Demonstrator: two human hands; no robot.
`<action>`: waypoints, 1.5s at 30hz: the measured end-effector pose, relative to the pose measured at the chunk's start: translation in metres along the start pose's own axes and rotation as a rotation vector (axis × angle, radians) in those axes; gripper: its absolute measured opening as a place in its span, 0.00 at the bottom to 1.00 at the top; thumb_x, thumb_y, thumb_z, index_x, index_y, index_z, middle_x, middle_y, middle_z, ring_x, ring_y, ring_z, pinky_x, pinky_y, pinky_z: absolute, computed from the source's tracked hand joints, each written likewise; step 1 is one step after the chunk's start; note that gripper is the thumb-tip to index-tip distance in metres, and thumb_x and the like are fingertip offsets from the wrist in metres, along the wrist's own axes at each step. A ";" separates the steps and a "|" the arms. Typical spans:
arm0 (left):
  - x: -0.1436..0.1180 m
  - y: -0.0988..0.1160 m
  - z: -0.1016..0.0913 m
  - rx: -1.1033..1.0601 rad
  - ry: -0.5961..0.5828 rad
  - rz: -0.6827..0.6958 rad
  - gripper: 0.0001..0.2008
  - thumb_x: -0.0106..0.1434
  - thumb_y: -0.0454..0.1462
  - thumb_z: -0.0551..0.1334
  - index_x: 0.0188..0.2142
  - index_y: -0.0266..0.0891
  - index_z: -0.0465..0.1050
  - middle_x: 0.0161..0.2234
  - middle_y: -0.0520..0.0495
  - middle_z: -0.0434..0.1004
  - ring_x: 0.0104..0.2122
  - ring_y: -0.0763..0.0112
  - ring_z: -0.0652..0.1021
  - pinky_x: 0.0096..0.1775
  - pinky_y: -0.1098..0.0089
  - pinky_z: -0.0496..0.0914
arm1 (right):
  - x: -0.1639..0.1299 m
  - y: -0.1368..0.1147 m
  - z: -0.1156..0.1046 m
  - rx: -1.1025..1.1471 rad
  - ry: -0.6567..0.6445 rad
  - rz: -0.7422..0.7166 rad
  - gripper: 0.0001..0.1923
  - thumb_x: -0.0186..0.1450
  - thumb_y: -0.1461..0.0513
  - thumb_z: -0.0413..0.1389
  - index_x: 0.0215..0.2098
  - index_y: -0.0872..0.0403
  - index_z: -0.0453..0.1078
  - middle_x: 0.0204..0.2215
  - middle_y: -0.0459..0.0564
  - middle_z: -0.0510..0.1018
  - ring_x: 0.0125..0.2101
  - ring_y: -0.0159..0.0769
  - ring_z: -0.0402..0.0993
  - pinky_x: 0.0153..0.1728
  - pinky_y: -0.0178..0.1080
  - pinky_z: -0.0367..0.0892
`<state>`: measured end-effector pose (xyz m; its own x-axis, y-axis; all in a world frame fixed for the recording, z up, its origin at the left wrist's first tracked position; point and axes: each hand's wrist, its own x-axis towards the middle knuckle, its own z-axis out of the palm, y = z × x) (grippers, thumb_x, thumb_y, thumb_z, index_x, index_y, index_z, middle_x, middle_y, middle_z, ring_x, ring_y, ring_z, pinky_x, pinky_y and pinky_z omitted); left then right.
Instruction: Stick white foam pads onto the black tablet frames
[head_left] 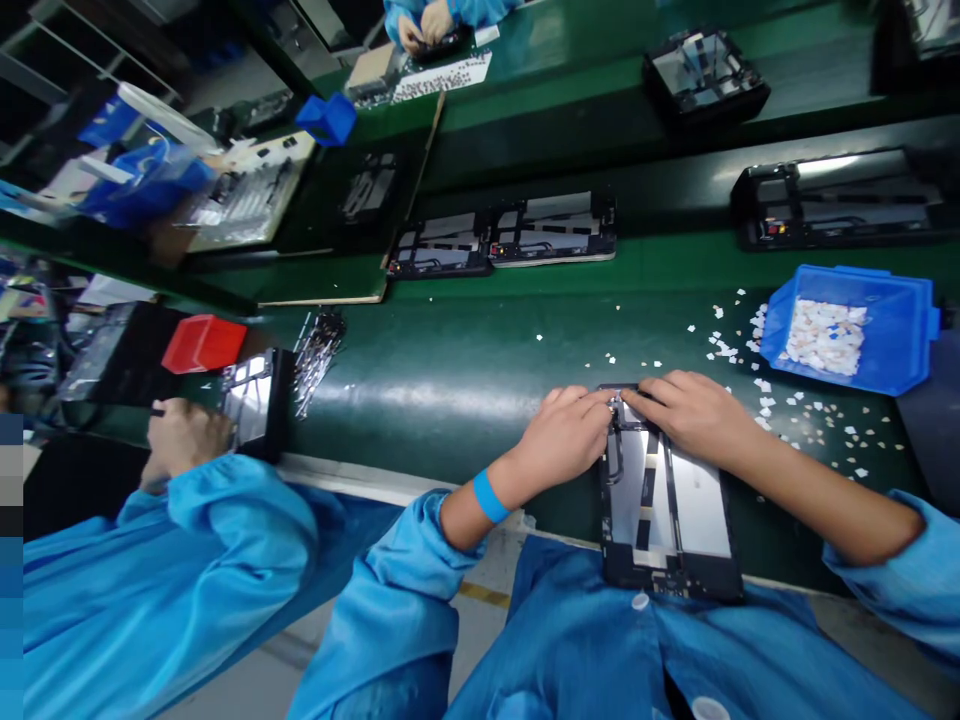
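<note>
An opened tablet (645, 500) with its inner parts bare lies in front of me, its near end jutting over the bench edge by my blue smock. Both my hands meet at its far end. My left hand (574, 432) has its fingers drawn together at the far left corner, tips on a small part there. Just to the right, my right hand (690, 412) reaches across the far edge, index finger and thumb bent toward the same spot. Whatever is between the fingertips is too small to make out. Small white pieces (721, 348) lie scattered beyond my right forearm.
A blue bin (892, 340) of white pieces stands at right. More opened tablets (553, 230) line the raised strip behind. To the left are a red bin (202, 343), thin metallic strips (319, 355) and a co-worker's hand (187, 435) at another tablet (255, 400). Another person works across the bench.
</note>
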<state>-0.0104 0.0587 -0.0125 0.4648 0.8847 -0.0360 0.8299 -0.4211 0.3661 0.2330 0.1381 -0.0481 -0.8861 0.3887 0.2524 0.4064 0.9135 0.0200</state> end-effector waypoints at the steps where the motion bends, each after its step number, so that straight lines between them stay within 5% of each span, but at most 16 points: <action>1: 0.002 -0.001 -0.003 -0.084 0.015 -0.024 0.07 0.72 0.33 0.58 0.42 0.40 0.75 0.61 0.47 0.78 0.52 0.57 0.76 0.53 0.56 0.68 | 0.000 0.001 0.000 0.007 0.003 -0.008 0.18 0.74 0.67 0.50 0.59 0.56 0.74 0.46 0.55 0.81 0.38 0.42 0.67 0.38 0.43 0.58; 6: 0.021 -0.008 -0.005 -0.420 0.106 -0.182 0.04 0.69 0.33 0.63 0.36 0.42 0.75 0.41 0.49 0.81 0.45 0.65 0.78 0.51 0.63 0.69 | 0.000 0.003 0.000 0.037 0.023 -0.021 0.18 0.74 0.67 0.51 0.58 0.57 0.75 0.46 0.55 0.81 0.39 0.42 0.68 0.38 0.43 0.59; 12: 0.044 -0.015 0.006 -0.454 0.043 -0.265 0.06 0.69 0.33 0.64 0.34 0.40 0.76 0.34 0.49 0.77 0.39 0.65 0.76 0.45 0.65 0.70 | -0.001 0.003 0.003 0.024 0.042 -0.011 0.17 0.74 0.67 0.51 0.58 0.56 0.74 0.45 0.54 0.81 0.38 0.42 0.66 0.38 0.44 0.57; 27: 0.039 -0.006 0.029 -0.469 0.232 -0.411 0.04 0.69 0.33 0.64 0.35 0.40 0.75 0.36 0.49 0.74 0.39 0.68 0.75 0.43 0.67 0.70 | 0.002 0.000 0.000 0.053 0.032 0.030 0.18 0.74 0.67 0.51 0.58 0.55 0.75 0.41 0.54 0.81 0.38 0.42 0.66 0.37 0.44 0.56; 40: 0.039 0.006 0.037 -0.328 0.281 -0.433 0.06 0.70 0.32 0.61 0.35 0.41 0.69 0.36 0.49 0.72 0.41 0.65 0.73 0.46 0.64 0.67 | 0.002 0.000 0.001 0.028 0.024 0.030 0.17 0.75 0.67 0.49 0.56 0.55 0.75 0.42 0.53 0.80 0.37 0.41 0.65 0.36 0.44 0.54; 45: 0.043 0.000 0.041 -0.423 0.324 -0.523 0.11 0.63 0.30 0.64 0.40 0.42 0.64 0.36 0.53 0.67 0.38 0.68 0.71 0.42 0.67 0.66 | 0.001 -0.001 -0.001 0.053 0.025 0.045 0.17 0.75 0.67 0.49 0.56 0.54 0.75 0.41 0.53 0.81 0.37 0.41 0.65 0.36 0.44 0.54</action>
<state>0.0223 0.0888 -0.0521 -0.1270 0.9906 -0.0515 0.6978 0.1261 0.7051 0.2317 0.1374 -0.0472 -0.8614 0.4266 0.2758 0.4323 0.9007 -0.0431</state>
